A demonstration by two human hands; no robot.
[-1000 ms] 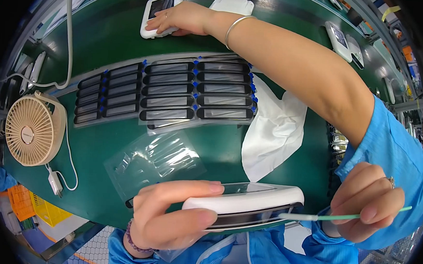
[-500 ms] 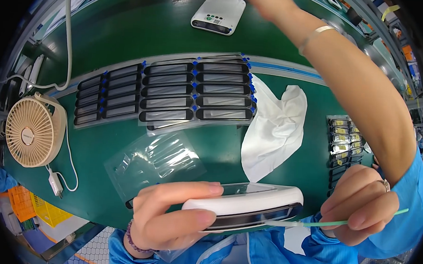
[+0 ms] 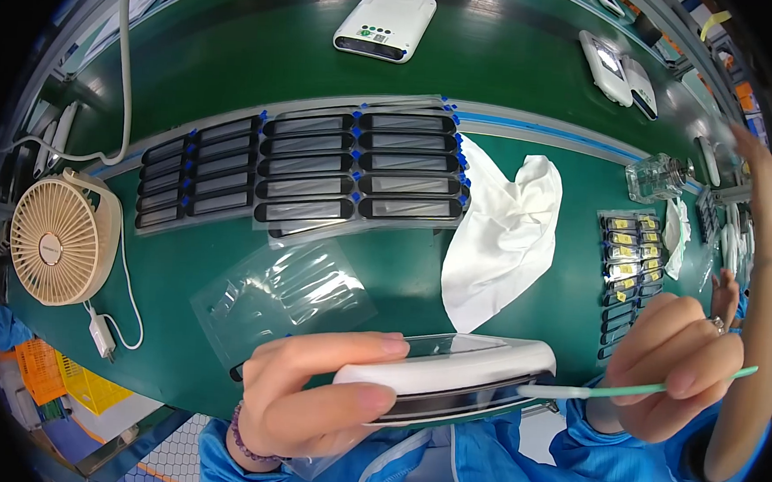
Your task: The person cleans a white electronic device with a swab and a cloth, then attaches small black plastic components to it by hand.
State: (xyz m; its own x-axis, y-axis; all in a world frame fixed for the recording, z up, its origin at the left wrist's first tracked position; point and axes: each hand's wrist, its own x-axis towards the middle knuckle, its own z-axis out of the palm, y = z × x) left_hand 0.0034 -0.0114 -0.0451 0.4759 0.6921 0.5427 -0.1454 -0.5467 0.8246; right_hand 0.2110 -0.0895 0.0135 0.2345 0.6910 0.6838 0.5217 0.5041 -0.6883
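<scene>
– Your left hand is clamped on one end of a white device; your right hand pinches a green-stemmed swab. Hands apart, device held up in front of your body. Contact point?

– Swab tip at the right end of the dark strip on its front. Looks like touching; pressure cannot be told.

– Likeliest fault?

– Device tipping. You support only its left end, so a hard push at the far right could twist it out of your grip. Second: a smear, since your thumb lies by the strip's left end. Third: scuffing, if the swab's long free length flexes and its bare stem drags.

– Nearby hazards?

– Loose clear film seems to hang below your left hand; it could snag. Clear sheet and white cloth lie just beyond; a dropped device might skid on either.

– Farther out?

– Black panels lie in rows, exposed to a careless sweep. On your right, a co-worker's arm is near enough that a knock could jolt the swab.
</scene>
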